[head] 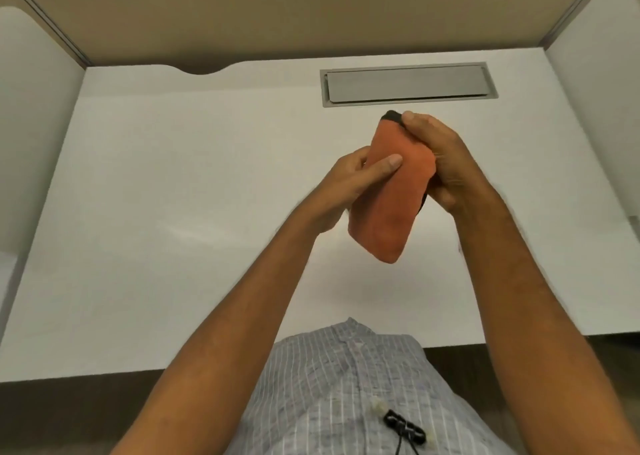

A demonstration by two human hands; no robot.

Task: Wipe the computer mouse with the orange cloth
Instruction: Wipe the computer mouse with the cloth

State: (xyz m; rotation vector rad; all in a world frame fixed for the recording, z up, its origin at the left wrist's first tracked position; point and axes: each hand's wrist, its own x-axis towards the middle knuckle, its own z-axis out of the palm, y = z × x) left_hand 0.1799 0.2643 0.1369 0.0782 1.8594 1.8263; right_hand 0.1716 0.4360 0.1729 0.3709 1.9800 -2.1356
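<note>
The orange cloth (pixel 391 195) is folded into a long pad and held up above the white desk. It covers almost all of the black computer mouse (pixel 393 117), of which only a dark tip shows at the top and a sliver at the cloth's right edge. My left hand (pixel 356 174) presses the cloth from the left, thumb flat across its face. From the right, my right hand (pixel 440 163) grips the mouse, thumb on its top end.
The white desk (pixel 173 212) is walled by pale partitions on the left and right. A grey cable hatch (pixel 408 84) is set into the desk behind my hands. The desk's front edge runs just above my striped shirt.
</note>
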